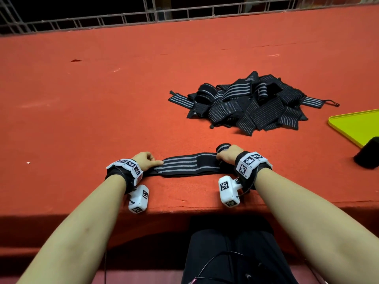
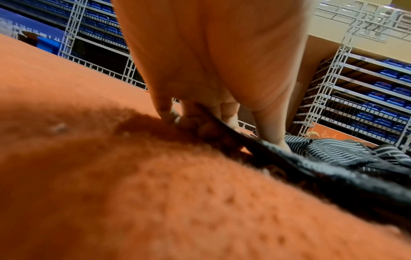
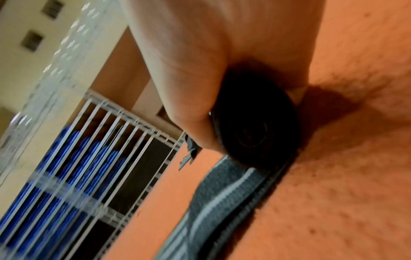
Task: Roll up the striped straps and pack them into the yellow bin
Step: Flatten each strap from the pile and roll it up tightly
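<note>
Head view: a strap [image 1: 190,166] lies stretched across the near edge of the red table [image 1: 102,99], between the two hands. The right hand [image 1: 229,155] has its fingers curled round the roll [image 1: 223,148] forming at the strap's right end. The left hand [image 1: 146,159] pins the free left end, thumb laid on the fabric and the other fingers curled. That likely keeps the strap taut so the roll winds tight and straight. The pile [image 1: 250,101] of loose straps lies farther back and to the right. The bin [image 1: 356,126] shows only as a yellow corner at the right edge, with a dark roll-like object [image 1: 368,153] in front of it.

Left wrist view: the left hand's fingers [image 2: 166,112] bend down onto the table, clamped on the strap's black end [image 2: 222,126]. The strap runs taut toward the lower right, and the pile [image 2: 347,153] lies beyond.

Right wrist view: blurred, but the roll's [image 3: 255,126] dark spiral end sits under the right hand [image 3: 189,70]. The striped strap [image 3: 222,202] still to be wound lies flat on the table below it.
</note>
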